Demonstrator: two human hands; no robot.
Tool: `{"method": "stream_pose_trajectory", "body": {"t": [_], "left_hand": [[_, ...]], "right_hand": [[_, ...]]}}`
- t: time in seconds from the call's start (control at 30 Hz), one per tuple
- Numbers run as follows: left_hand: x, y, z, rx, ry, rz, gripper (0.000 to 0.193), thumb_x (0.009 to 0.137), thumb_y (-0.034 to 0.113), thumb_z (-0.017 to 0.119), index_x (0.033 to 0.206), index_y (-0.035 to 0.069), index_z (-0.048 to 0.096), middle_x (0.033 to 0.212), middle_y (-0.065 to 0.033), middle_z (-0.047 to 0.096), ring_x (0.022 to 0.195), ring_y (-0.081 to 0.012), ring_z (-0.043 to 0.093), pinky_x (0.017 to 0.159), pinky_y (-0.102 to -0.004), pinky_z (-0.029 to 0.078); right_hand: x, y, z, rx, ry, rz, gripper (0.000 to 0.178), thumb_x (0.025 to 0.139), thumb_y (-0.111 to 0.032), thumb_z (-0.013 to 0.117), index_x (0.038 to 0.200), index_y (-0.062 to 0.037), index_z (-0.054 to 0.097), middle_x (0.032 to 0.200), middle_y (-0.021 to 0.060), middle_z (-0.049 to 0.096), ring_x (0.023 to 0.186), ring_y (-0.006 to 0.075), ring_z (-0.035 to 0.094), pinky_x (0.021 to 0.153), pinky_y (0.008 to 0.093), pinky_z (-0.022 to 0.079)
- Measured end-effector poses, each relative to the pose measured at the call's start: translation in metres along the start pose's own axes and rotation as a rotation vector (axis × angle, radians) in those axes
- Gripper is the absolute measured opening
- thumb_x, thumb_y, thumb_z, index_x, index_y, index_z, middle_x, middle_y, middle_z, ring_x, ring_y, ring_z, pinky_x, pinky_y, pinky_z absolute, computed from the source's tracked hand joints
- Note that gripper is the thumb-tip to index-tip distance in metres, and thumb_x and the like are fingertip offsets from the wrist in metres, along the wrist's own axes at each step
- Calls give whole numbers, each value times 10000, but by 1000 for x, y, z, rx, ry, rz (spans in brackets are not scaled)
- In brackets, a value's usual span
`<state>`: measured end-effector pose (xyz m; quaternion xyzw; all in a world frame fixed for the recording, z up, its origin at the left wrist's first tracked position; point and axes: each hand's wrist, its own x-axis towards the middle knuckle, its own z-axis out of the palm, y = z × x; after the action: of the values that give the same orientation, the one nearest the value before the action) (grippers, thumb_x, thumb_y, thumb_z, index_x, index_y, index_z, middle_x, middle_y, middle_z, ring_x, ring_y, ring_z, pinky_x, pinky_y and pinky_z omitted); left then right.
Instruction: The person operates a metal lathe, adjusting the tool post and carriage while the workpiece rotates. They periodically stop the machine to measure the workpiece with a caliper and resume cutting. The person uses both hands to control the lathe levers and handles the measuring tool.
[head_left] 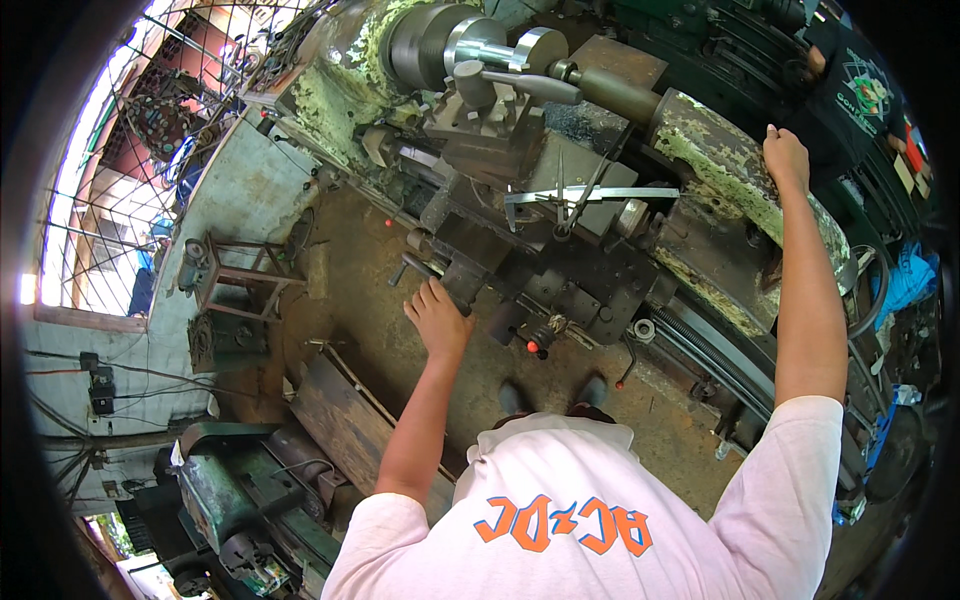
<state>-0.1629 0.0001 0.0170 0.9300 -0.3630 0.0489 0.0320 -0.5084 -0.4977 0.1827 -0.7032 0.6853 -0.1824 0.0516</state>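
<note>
My left hand (437, 322) is curled at the metal crank handle (428, 270) on the front of a large old lathe. Far to the right, my right hand (787, 160) grips the top edge of the lathe's tailstock (715, 135), which has peeling green paint; some fingers are hidden. A shiny stepped metal workpiece (480, 47) sits between the chuck (412, 50) and the tailstock's quill (612, 92). In front of it stands the tool post (474, 88) with its long lever. A vernier caliper (625, 193) and a pair of dividers (561, 192) lie on the carriage.
Red-knobbed levers (533, 347) stick out from the carriage, above the lead screw (690, 350). A metal stand (245, 270) is by the left wall. Behind me on the left is another green machine (225, 490). A person in a dark shirt (850, 90) stands beyond the tailstock.
</note>
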Motion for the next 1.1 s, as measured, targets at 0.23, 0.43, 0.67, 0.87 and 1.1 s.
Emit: {"method": "stream_pose_trajectory", "body": {"t": [0.23,0.43,0.67,0.87,1.1], "left_hand": [[5,-4,-12,77,-186,44,1047,688,380,879,1468,-64,339,1449,-218,457,1328,-386,453,1160,-540,290],[76,-46,-34,-141,-754,127,1006,659,410,873,1410,-103,442,1332,-253,589,1176,-377,612,973,-449,495],[94,-70,-13,-579,-875,38,1030,573,413,904,1382,-86,508,1216,-210,675,1069,-313,674,885,-394,542],[83,-64,-21,-596,-809,28,1069,541,425,908,1396,-68,497,1243,-224,668,1155,-318,649,985,-377,498],[76,-55,-29,-543,-722,39,1097,507,439,915,1377,-84,501,1264,-253,654,1198,-352,630,1047,-383,468]], "right_hand": [[0,0,-1,-14,-1,-4,467,1032,-419,429,1152,-51,689,1209,235,672,1141,431,620,955,525,490],[-3,-2,-1,3,21,-15,457,1031,-408,436,1125,-43,694,1190,233,680,1129,436,625,950,533,488],[-2,0,-2,8,7,-8,452,1029,-403,437,1106,-41,696,1171,235,685,1118,428,631,943,528,490],[-1,0,-1,-1,18,-3,457,1027,-409,440,1098,-42,701,1178,239,682,1124,429,630,955,526,485],[3,1,1,-21,-5,-8,458,1027,-418,440,1112,-48,697,1198,229,679,1140,420,626,958,519,488]]}}
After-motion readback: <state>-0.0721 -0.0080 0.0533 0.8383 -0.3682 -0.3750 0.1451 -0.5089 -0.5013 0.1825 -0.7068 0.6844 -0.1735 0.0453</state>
